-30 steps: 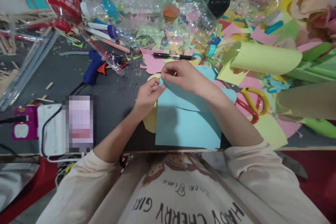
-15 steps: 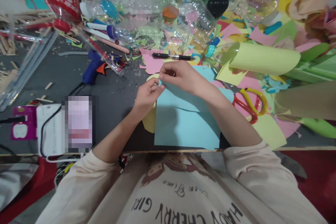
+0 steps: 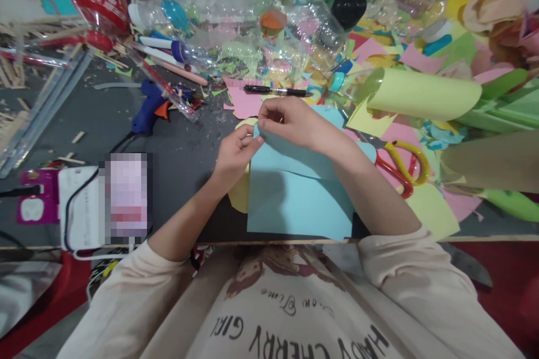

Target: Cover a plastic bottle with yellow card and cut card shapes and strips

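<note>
Light blue paper [image 3: 311, 205] lies at the table's front edge, with a loose upper layer whose lower edge curves across it. My left hand [image 3: 236, 157] pinches the upper left corner of this layer between thumb and fingers. Just above, my right hand [image 3: 290, 123] has its thumb and fingertips closed at the same corner, and its wrist crosses the sheet. Yellow paper [image 3: 239, 196] sticks out from under the blue on the left. A black pen [image 3: 275, 91] lies just beyond my right hand. Scissors [image 3: 408, 168] with red and yellow handles rest to the right, blades partly hidden.
A blue glue gun [image 3: 145, 109] lies left of my hands, its cord running to a power strip [image 3: 80, 207] beside a blurred phone [image 3: 128, 196]. Clear plastic bottles [image 3: 236, 11] and paper scraps crowd the back. A yellow paper roll [image 3: 429, 92] lies on the right.
My right hand has shifted very slightly right along the blue paper's upper corner. My left hand keeps its pinch there; the rest looks the same.
</note>
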`<state>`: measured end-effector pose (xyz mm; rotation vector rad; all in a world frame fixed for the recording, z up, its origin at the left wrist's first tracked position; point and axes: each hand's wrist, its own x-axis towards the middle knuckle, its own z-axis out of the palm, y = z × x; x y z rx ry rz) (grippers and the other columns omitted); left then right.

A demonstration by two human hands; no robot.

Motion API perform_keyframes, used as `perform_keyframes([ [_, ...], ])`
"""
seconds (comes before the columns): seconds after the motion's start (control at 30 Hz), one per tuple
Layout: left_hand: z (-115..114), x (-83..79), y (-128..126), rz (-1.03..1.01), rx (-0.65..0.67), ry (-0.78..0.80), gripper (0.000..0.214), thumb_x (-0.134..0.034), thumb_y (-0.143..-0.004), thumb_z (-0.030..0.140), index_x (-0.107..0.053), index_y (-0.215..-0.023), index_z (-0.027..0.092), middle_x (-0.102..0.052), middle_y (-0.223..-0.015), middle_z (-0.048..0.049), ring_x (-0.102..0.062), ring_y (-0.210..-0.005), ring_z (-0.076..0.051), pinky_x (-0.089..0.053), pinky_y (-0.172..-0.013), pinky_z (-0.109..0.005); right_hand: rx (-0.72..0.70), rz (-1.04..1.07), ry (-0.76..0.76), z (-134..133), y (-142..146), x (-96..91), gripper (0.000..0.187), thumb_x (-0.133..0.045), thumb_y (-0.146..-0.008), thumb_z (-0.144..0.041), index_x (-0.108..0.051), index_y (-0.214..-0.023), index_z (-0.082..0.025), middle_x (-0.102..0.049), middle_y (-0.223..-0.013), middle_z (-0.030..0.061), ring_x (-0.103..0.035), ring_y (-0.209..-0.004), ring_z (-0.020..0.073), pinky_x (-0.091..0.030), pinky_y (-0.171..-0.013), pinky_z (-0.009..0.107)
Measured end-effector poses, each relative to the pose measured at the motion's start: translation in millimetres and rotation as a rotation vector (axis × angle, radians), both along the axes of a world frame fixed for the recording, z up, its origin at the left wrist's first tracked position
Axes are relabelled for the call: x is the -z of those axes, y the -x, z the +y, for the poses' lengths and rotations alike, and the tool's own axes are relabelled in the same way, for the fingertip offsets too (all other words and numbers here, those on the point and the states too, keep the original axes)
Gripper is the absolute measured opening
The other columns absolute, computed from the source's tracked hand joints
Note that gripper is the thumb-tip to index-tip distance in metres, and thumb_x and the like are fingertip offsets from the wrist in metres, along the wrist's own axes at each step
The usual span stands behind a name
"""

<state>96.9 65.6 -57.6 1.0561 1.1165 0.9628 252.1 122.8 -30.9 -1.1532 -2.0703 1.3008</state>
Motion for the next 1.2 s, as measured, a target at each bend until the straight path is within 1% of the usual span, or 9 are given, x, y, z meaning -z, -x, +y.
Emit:
perform_keyframes([
  [0.1, -0.3, 1.4, -0.3, 0.002, -0.002, -0.003, 0.024, -0.074, -0.074, 0.036, -0.056, -0.075, 0.020, -0.042, -0.049, 0.0092, -0.033, -0.044, -0.006, -0.024, -0.044, -0.020, -0.020, -0.007, 0.004, 0.4, -2.5, -3.2, 0.016, -0.052, -0.080, -0.009, -0.048, -0.068, -0.020, -0.051, -0.067, -0.0024, -0.040, -0.063, 0.0113, -0.029, -0.061, 0.028],
  [0.23, -0.6, 2.8, -0.1, -0.006, 0.002, -0.014, 0.024, -0.073, -0.074, 0.036, -0.055, -0.075, 0.020, -0.040, -0.048, 0.0097, -0.031, -0.043, -0.006, -0.022, -0.044, -0.021, -0.053, 0.007, -0.002, 1.6, -6.5, -7.1, 0.016, -0.055, -0.080, -0.011, -0.049, -0.069, -0.020, -0.053, -0.068, -0.0021, -0.042, -0.064, 0.0116, -0.031, -0.061, 0.027],
  [0.43, -2.1, 3.0, 1.0, 0.032, 0.018, -0.030, 0.020, -0.068, -0.078, 0.036, -0.056, -0.079, 0.020, -0.043, -0.049, 0.0086, -0.030, -0.044, -0.007, -0.020, -0.045, -0.021, -0.065, -0.013, 0.011, 3.1, -8.9, -9.5, 0.018, -0.054, -0.080, -0.009, -0.049, -0.067, -0.020, -0.049, -0.065, -0.0033, -0.039, -0.061, 0.0107, -0.030, -0.059, 0.028],
  [0.6, -2.5, 4.7, 1.2, 0.067, 0.009, -0.034, 0.021, -0.068, -0.078, 0.036, -0.054, -0.076, 0.020, -0.038, -0.048, 0.0094, -0.027, -0.044, -0.007, -0.019, -0.046, -0.022, -0.078, -0.027, 0.026, 3.9, -8.6, -11.0, 0.020, -0.054, -0.080, -0.008, -0.048, -0.066, -0.020, -0.049, -0.065, -0.0032, -0.039, -0.062, 0.0110, -0.030, -0.061, 0.029],
  [0.8, -2.7, 5.3, 0.3, 0.050, 0.019, -0.029, 0.024, -0.068, -0.078, 0.040, -0.055, -0.078, 0.020, -0.043, -0.050, 0.0078, -0.030, -0.045, -0.007, -0.020, -0.046, -0.022, -0.088, -0.058, 0.026, 3.6, -11.8, -13.6, 0.019, -0.055, -0.081, -0.009, -0.048, -0.067, -0.020, -0.046, -0.063, -0.0034, -0.038, -0.062, 0.0119, -0.028, -0.060, 0.030],
  [0.9, -2.3, 4.2, 1.1, 0.069, 0.015, -0.033, 0.026, -0.071, -0.077, 0.041, -0.054, -0.076, 0.021, -0.037, -0.050, 0.0085, -0.027, -0.046, -0.007, -0.020, -0.047, -0.023, -0.104, -0.062, 0.032, 3.2, -12.9, -13.9, 0.020, -0.055, -0.082, -0.010, -0.048, -0.066, -0.021, -0.043, -0.061, -0.0041, -0.034, -0.061, 0.0116, -0.026, -0.059, 0.029],
  [1.0, -0.7, 3.3, 2.6, 0.114, -0.013, -0.094, 0.032, -0.070, -0.079, 0.043, -0.051, -0.069, 0.020, -0.033, -0.053, 0.0072, -0.027, -0.050, -0.008, -0.022, -0.049, -0.024, -0.126, -0.046, 0.039, 2.1, -11.8, -13.0, 0.019, -0.055, -0.083, -0.011, -0.048, -0.067, -0.020, -0.043, -0.061, -0.0042, -0.034, -0.060, 0.0113, -0.026, -0.058, 0.029],
  [1.1, 1.1, 3.9, 3.8, 0.154, -0.032, -0.192, 0.041, -0.066, -0.083, 0.052, -0.050, -0.064, 0.019, -0.037, -0.058, 0.0045, -0.031, -0.055, -0.010, -0.026, -0.051, -0.024, -0.153, -0.031, 0.038, 0.5, -8.9, -11.8, 0.017, -0.055, -0.083, -0.013, -0.049, -0.068, -0.020, -0.045, -0.062, -0.0039, -0.037, -0.061, 0.0112, -0.027, -0.059, 0.028],
  [1.2, 1.5, 4.6, 4.7, 0.202, -0.059, -0.249, 0.044, -0.065, -0.085, 0.055, -0.052, -0.063, 0.019, -0.039, -0.059, 0.0037, -0.032, -0.056, -0.010, -0.028, -0.052, -0.025, -0.154, -0.043, 0.026, -0.5, -6.6, -11.1, 0.016, -0.054, -0.083, -0.013, -0.049, -0.069, -0.020, -0.046, -0.063, -0.0036, -0.038, -0.062, 0.0114, -0.027, -0.060, 0.029],
])
